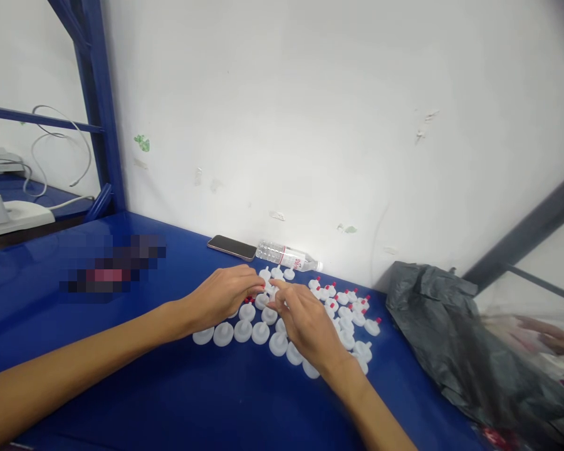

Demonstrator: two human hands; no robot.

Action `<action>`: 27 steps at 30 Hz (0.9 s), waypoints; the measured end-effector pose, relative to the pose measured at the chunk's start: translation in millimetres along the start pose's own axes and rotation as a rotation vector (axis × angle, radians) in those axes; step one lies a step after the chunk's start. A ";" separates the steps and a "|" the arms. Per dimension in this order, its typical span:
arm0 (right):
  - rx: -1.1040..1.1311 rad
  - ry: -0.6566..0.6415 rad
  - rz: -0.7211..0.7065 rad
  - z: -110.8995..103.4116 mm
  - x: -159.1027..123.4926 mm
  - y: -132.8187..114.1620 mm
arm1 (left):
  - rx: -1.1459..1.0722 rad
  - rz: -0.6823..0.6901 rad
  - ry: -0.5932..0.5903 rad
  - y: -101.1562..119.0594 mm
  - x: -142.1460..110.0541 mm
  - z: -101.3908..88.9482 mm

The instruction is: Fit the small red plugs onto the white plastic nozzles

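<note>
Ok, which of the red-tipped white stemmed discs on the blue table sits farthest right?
The white stemmed disc nearest the dark plastic bag, its red tip angled toward it; the other red-tipped ones lie further left.

glossy blue tabletop (178, 388), crinkled plastic bag (432, 319)

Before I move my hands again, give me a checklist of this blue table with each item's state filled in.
1. Both hands in view: ok. The left hand and right hand are close together above the white pieces.
2. Firm grip on whatever is between the fingers: cannot tell; the fingers mostly cover it.
3. Red tip on every white piece: not ok. The front-left ones show none.
4. Bottle out of the hands' way: ok. It lies on its side near the wall, beyond them.
5. Dark plastic bag off the white pieces: ok. It sits to their right.
</note>
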State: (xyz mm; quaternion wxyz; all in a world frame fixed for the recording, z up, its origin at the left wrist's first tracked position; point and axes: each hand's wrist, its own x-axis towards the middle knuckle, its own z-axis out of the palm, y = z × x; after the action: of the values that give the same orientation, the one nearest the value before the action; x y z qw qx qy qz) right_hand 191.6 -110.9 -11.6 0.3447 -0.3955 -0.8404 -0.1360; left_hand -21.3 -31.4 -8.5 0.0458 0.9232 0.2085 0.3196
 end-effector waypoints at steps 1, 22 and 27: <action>-0.010 -0.001 -0.008 -0.1 -0.2 0.4 | -0.013 -0.007 -0.010 1.4 0.2 -0.5; -0.247 -0.105 0.220 -19.0 1.8 28.2 | 0.196 -0.285 0.083 -36.8 7.0 -18.3; -0.297 -0.180 0.306 -21.5 -12.0 55.2 | 0.251 -0.454 -0.024 -59.2 4.4 -18.8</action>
State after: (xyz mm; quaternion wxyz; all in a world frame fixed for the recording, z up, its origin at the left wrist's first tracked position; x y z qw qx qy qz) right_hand 249.1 -92.7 -6.7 0.2228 -0.5753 -0.7688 -0.1683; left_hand -50.7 23.3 -4.0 0.0037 0.8549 0.4478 0.2620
